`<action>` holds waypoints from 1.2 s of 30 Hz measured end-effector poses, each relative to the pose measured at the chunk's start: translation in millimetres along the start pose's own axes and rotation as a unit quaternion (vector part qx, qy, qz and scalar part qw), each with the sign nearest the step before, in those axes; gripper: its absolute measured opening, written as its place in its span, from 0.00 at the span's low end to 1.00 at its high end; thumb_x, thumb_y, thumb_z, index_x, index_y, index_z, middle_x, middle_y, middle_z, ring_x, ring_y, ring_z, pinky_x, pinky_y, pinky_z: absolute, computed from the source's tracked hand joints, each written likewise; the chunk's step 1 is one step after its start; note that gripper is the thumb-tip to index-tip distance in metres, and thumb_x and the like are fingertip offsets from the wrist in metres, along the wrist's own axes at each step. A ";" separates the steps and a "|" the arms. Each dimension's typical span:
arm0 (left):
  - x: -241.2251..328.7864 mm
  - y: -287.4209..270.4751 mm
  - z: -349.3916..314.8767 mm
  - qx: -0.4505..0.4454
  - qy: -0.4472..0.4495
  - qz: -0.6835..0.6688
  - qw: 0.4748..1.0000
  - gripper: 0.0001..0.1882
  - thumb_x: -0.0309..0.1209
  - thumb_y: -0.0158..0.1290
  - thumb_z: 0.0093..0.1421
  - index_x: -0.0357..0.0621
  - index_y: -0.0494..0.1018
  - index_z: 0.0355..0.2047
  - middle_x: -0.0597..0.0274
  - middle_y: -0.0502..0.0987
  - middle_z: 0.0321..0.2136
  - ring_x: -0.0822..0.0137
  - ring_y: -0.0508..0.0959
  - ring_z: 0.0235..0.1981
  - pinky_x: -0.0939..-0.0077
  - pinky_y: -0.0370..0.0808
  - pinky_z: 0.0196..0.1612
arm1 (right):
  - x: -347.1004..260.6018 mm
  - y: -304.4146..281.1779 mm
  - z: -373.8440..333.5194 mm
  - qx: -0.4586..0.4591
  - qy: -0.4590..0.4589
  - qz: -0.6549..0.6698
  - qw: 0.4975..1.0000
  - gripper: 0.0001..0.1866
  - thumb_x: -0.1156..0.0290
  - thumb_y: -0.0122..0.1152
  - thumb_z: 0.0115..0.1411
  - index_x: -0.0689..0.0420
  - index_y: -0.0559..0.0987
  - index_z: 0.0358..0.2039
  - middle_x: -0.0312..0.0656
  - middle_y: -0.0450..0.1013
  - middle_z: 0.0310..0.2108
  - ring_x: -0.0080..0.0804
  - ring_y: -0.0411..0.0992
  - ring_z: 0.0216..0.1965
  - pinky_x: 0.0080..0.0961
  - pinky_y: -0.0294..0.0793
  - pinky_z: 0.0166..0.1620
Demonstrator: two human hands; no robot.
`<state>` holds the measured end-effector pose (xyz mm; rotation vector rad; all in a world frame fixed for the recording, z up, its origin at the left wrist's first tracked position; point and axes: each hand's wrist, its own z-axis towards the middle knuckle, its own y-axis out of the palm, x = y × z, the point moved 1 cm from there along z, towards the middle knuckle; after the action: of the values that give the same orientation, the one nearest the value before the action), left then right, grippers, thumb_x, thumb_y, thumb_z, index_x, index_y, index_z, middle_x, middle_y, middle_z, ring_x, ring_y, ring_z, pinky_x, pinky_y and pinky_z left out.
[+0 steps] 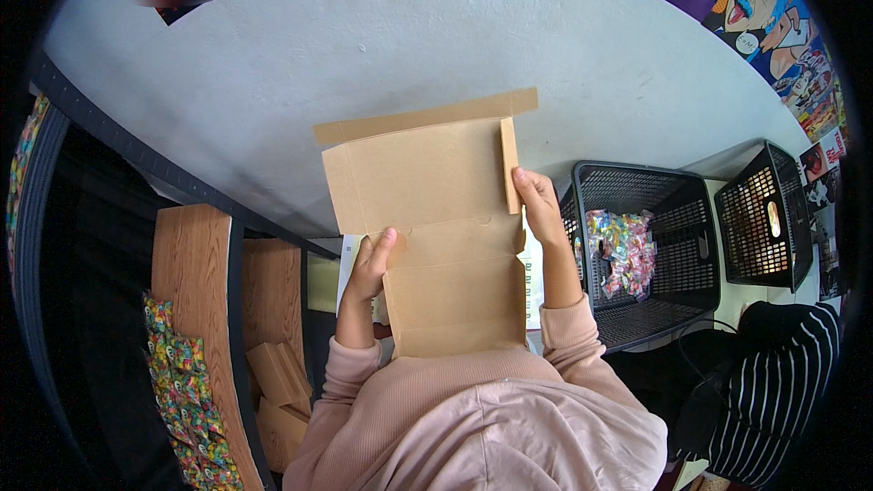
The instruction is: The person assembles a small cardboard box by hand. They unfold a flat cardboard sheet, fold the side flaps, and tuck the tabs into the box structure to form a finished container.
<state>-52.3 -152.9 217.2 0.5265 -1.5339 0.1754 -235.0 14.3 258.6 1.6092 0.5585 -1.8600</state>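
A brown cardboard box (418, 173), partly unfolded, is held up in front of my body with its inner side toward me. Its lid panel stands at the top, with a long front flap bent outward along the upper edge. My left hand (368, 265) grips the left side near the middle crease, thumb on the inside and the other fingers mostly hidden. On the right, my right hand (538, 205) is closed on the narrow side flap (508, 164) of the lid, which is folded inward. The lower panel (459, 300) rests against or just before my front; I cannot tell which.
At right, a black plastic basket (641, 177) holds small colourful wrapped packets (623, 255); another black basket (764, 218) stands beyond it. Folded cardboard pieces (280, 377) sit on a wooden shelf (195, 255) at left, beside hanging colourful packets (186, 382). A white wall (409, 27) is ahead.
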 end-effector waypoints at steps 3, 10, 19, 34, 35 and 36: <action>1.6 2.9 0.6 0.013 0.008 0.009 1.000 0.18 0.40 0.38 0.61 0.35 0.69 0.32 0.64 0.72 0.28 0.76 0.69 0.29 0.82 0.66 0.32 | 7.3 -2.0 0.0 0.010 -0.025 -0.026 0.999 0.17 0.64 0.46 0.60 0.65 0.75 0.26 0.29 0.68 0.21 0.12 0.62 0.24 0.12 0.62 0.28; 2.8 1.8 1.3 0.033 0.013 0.005 0.999 0.18 0.40 0.38 0.61 0.39 0.66 0.22 0.69 0.68 0.20 0.79 0.65 0.22 0.83 0.62 0.25 | -0.9 9.8 -2.3 0.028 -0.056 0.010 0.998 0.16 0.63 0.45 0.60 0.64 0.74 0.25 0.27 0.65 0.18 0.12 0.59 0.21 0.12 0.58 0.23; 12.1 11.1 1.1 0.082 0.021 -0.042 0.996 0.16 0.37 0.40 0.60 0.39 0.66 0.22 0.68 0.69 0.20 0.77 0.67 0.22 0.83 0.64 0.25 | 8.2 3.1 -11.1 0.004 -0.043 -0.036 0.998 0.16 0.64 0.47 0.59 0.60 0.71 0.19 0.24 0.59 0.15 0.12 0.53 0.18 0.13 0.52 0.21; 10.7 17.7 10.9 0.120 0.032 -0.151 0.981 0.09 0.31 0.42 0.58 0.36 0.67 0.31 0.65 0.71 0.25 0.78 0.69 0.24 0.83 0.66 0.26 | -18.3 11.5 38.9 0.064 -0.016 0.019 0.998 0.17 0.62 0.46 0.59 0.66 0.74 0.29 0.33 0.70 0.24 0.14 0.64 0.25 0.14 0.63 0.28; 4.3 8.1 12.5 0.067 0.027 -0.139 0.988 0.10 0.31 0.42 0.58 0.35 0.66 0.33 0.64 0.71 0.27 0.78 0.70 0.26 0.83 0.66 0.28 | -21.2 12.3 41.4 0.061 -0.015 0.007 0.998 0.17 0.62 0.46 0.59 0.66 0.74 0.29 0.33 0.70 0.23 0.14 0.64 0.25 0.14 0.63 0.28; -7.0 -8.4 14.2 0.011 0.020 -0.126 0.992 0.11 0.30 0.42 0.58 0.34 0.65 0.36 0.63 0.71 0.29 0.77 0.70 0.28 0.83 0.67 0.29 | -25.1 11.2 43.4 0.060 -0.013 -0.006 0.998 0.18 0.62 0.46 0.59 0.66 0.74 0.29 0.33 0.70 0.23 0.15 0.64 0.25 0.14 0.63 0.28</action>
<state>-61.9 -164.8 207.9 0.7242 -1.4143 0.0069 -256.9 -18.5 291.5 1.6587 0.4535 -1.9545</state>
